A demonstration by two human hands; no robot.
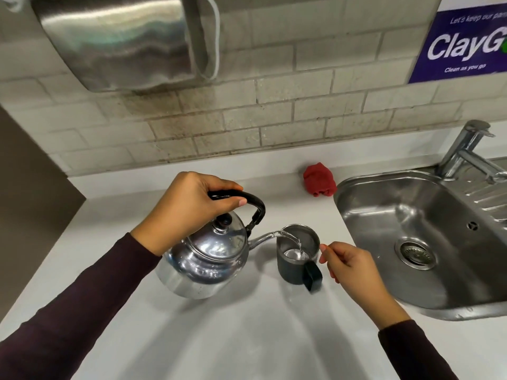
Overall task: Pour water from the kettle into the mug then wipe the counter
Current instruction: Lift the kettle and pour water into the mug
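My left hand (186, 212) grips the black handle of a shiny steel kettle (208, 259), which is lifted and tilted to the right. A thin stream of water runs from its spout into a dark grey mug (290, 272) standing on the white counter (247, 338). The mug has a steel inside and a black handle facing me. My right hand (354, 272) rests just right of the mug, fingertips touching its rim, fingers loosely curled. A crumpled red cloth (319, 179) lies on the counter behind the mug, near the wall.
A steel sink (411, 215) with a drain and a tap (466, 149) fills the right side. A metal dispenser (123, 42) hangs on the tiled wall above. A dark panel (27, 187) borders the counter's left end.
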